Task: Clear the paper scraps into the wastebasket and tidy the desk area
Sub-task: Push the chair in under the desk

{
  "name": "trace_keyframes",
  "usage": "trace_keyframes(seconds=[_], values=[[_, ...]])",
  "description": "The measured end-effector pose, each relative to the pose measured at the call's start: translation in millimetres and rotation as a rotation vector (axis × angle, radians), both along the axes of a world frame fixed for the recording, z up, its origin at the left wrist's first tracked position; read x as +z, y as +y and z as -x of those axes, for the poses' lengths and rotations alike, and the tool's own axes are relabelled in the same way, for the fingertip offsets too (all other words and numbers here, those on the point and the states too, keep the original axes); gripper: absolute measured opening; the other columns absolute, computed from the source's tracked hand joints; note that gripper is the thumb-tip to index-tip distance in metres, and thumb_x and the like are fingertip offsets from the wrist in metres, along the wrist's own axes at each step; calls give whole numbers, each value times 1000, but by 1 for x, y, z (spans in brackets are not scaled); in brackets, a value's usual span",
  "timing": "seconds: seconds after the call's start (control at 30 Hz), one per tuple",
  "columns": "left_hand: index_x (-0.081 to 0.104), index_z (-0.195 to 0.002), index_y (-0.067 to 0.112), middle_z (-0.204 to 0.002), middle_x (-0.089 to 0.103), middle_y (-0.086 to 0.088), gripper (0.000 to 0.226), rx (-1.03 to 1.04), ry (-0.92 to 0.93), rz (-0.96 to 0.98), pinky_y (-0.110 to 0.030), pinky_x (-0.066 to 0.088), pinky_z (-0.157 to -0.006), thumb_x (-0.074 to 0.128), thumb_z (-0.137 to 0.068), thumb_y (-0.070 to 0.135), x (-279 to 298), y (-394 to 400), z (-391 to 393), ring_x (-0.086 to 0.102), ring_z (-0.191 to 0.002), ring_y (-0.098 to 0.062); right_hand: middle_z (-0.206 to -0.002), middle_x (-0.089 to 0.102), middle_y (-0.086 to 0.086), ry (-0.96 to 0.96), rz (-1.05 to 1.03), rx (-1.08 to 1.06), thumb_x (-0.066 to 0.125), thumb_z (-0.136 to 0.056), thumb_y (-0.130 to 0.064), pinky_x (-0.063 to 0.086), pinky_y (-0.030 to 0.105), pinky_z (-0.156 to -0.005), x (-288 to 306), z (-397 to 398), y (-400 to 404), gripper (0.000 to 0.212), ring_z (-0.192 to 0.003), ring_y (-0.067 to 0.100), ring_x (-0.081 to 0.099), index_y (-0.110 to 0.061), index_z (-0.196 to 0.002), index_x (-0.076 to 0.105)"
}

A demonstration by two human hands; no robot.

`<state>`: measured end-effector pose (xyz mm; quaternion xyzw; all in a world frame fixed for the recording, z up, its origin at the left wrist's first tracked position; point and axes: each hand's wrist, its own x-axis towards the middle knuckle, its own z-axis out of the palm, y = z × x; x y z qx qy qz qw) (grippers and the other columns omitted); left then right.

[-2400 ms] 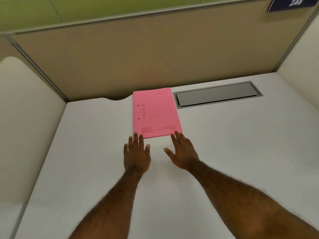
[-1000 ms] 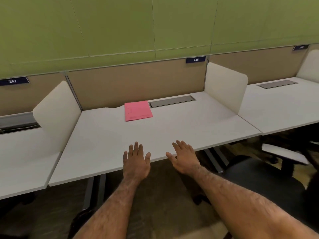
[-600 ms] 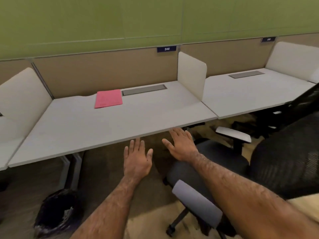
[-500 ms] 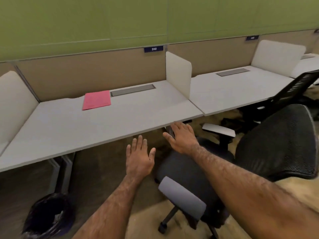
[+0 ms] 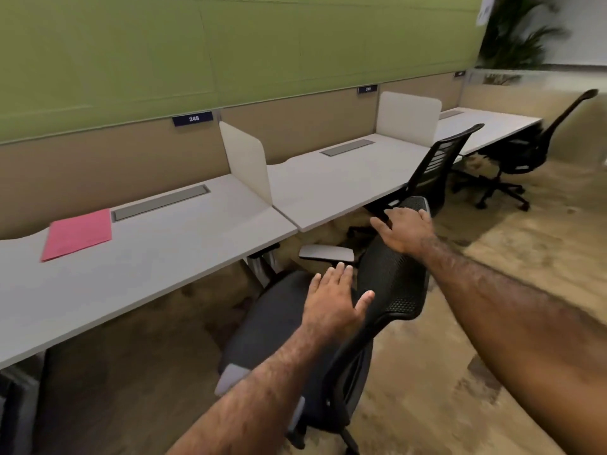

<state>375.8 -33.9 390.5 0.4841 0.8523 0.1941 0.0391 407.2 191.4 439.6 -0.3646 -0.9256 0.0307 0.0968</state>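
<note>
No paper scraps are being shown on the table (image 5: 138,277) at this moment; only a pink folder (image 5: 78,233) is lying flat near its back edge, just beside the grey cable hatch (image 5: 161,202). The wastebasket, seen half a second ago under the table's left end, is no longer being framed, since the view is being swung to the right. Over the last seconds attention has been withdrawn from the folder and turned to the black office chair (image 5: 328,323) standing out from the table. By this reading, the scrap-clearing is being treated as done and the tidying of the area is being taken up with the chair.

The right hand (image 5: 405,229) is being laid over the top edge of the mesh backrest (image 5: 394,277), its fingers curling onto the rim; whether that grip is fully clamped cannot be told. The left hand (image 5: 331,300) is being held flat, fingers apart and nothing in it, by the backrest's side above the seat; contact cannot be told. Both forearms are being extended forward.
</note>
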Motion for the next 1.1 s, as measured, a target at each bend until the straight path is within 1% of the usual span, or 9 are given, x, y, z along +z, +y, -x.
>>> trace_keyframes(seconds=[0.1,0.2,0.27,0.4,0.53,0.67,0.8,0.97,1.1], values=[[23,-151,13,-151,39,-6,78,-74,-111,59,-43,30,-111,30,-93,65,17,29,-29,39,-136,-24,-151,40,6,-72,57,-79,27,-93,-65,19,44,-117,-14,-25,31,70,-141,21,31,-18,-142,44],[23,-149,14,-138,52,-11,100,-51,-145,216,-47,46,-95,19,-78,84,24,51,-47,53,-120,-32,-160,20,8,-142,186,-87,27,-94,-64,12,45,-119,-33,-38,40,71,-147,22,14,-19,-148,32],[19,-150,13,-137,52,-14,103,-32,-139,295,-48,48,-93,25,-77,84,22,60,-55,54,-119,-33,-162,9,6,-134,226,-94,28,-95,-63,7,43,-120,-42,-41,36,71,-149,24,6,-21,-151,24],[13,-151,8,-138,49,-16,90,25,-158,317,-46,47,-92,49,-88,60,20,66,-68,52,-120,-33,-163,4,2,-168,179,-119,28,-96,-58,5,43,-120,-43,-46,30,68,-149,21,3,-23,-153,19],[34,-141,4,-123,58,-12,78,86,-185,280,-40,51,-81,57,-86,55,20,61,-68,58,-107,-30,-163,5,0,-201,148,-113,30,-94,-55,3,43,-119,-40,-48,19,67,-149,16,1,-23,-152,20],[53,-116,12,-98,59,-6,53,6,-142,286,-34,47,-65,59,-84,53,23,31,-59,55,-83,-22,-161,16,-3,-168,121,-92,36,-90,-53,3,41,-119,-41,-59,-1,68,-148,13,8,-20,-150,29],[52,-110,17,-100,63,-5,45,-80,-63,323,-35,49,-69,55,-82,52,22,-14,-43,61,-89,-26,-151,39,5,-53,103,-69,42,-90,-50,8,41,-118,-42,-76,-35,55,-145,15,21,-21,-136,46],[57,-105,23,-96,64,1,34,-137,-44,394,-33,48,-72,56,-78,44,24,-80,-11,61,-86,-21,-110,63,2,28,-32,-44,40,-82,-59,35,40,-100,-47,-90,-99,40,-111,23,52,-26,-95,56],[60,-105,24,-100,66,1,37,-78,-12,455,-40,55,-81,59,-71,39,23,-130,19,62,-88,-21,-114,61,1,30,-81,9,41,-88,-60,32,41,-104,-48,-92,-153,43,-117,24,48,-26,-107,59]])
